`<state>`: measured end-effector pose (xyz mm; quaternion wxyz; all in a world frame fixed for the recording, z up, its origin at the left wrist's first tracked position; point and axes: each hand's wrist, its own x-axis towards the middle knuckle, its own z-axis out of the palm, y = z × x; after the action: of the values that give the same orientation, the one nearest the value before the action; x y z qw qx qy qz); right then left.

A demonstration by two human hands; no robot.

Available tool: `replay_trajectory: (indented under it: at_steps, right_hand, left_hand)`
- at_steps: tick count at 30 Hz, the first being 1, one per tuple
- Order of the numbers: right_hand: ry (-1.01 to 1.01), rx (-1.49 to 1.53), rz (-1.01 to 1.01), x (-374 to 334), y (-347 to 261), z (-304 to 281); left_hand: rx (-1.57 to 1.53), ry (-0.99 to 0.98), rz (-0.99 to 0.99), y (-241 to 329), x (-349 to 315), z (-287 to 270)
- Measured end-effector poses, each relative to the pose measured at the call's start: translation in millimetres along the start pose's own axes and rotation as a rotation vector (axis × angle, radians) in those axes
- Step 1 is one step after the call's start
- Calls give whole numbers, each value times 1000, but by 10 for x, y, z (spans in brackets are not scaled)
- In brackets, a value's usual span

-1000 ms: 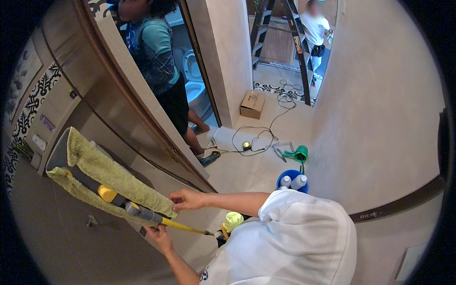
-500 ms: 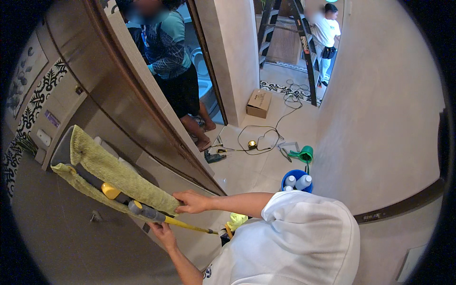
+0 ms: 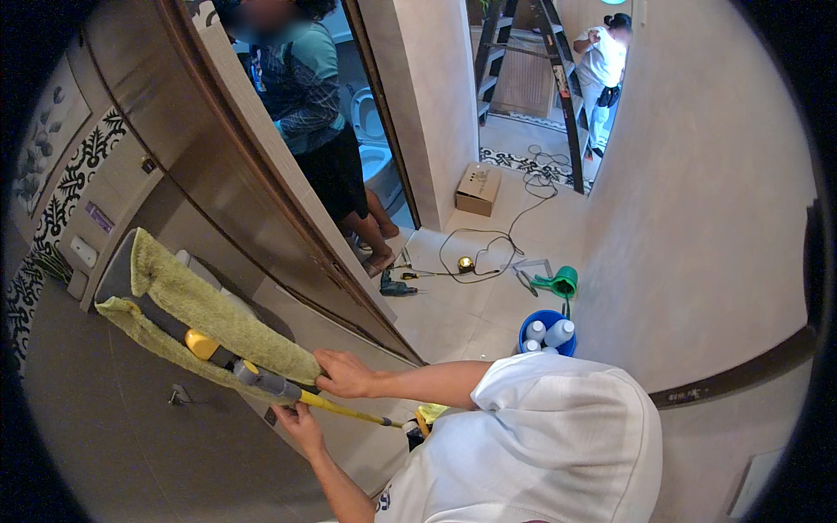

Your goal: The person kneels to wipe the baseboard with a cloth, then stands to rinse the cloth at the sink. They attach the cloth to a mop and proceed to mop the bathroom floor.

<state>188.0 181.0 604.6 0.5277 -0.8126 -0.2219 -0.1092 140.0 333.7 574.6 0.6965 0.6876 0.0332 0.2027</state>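
Left of the blue bucket (image 3: 549, 315), the flat mop (image 3: 201, 344) is tilted head-up, presumably to bring its cloth pad (image 3: 209, 301) within reach; right hand (image 3: 346, 375) pinches the pad's near edge, left hand (image 3: 301, 429) curls beneath, its grip undeterminable.

Pale wall (image 3: 697, 218), light tiled floor (image 3: 462, 314)

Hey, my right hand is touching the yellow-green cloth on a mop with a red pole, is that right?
Not quite: the mop pole is yellow, not red, as the head view shows. Your right hand is indeed touching the yellow-green cloth.
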Motion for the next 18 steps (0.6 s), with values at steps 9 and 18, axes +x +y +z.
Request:
replay_trajectory:
  at_steps: [9,18]
  right_hand:
    - [-16,2,-38,-19,-22,-33]
    - [-22,-34,-37,-48,-84,-72]
  left_hand:
    - [46,-59,30,114,-31,15]
    - [38,-63,91,-33,-66,-94]
